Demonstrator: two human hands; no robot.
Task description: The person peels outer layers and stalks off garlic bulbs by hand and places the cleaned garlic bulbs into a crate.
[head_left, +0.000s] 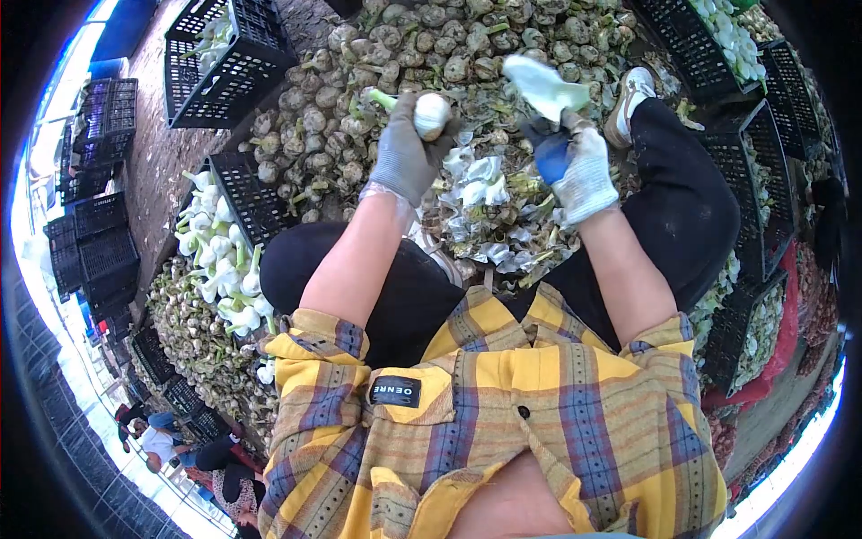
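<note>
Both of my hands wear whitish work gloves, soiled dark at the fingers. My left hand (409, 148) is closed around a garlic bulb (432, 114), white and smooth, with a short green stem stub (382, 98) pointing up and left. Away to the right, my right hand (575, 166) pinches a pale sheet of garlic skin (543, 85), blurred by motion, which sticks up past the fingertips. A blue patch (553, 158) shows on that hand's finger side. Between and below the hands lies a heap of shed skins (480, 184) and green scraps.
Unpeeled garlic bulbs (458, 40) are piled ahead. Black crates (232, 63) stand on both sides, some with white garlic in them. Cleaned bulbs (220, 247) lie at the left beside a crate (249, 198). My bent legs (687, 175) flank the heap. Other people (175, 445) sit far left.
</note>
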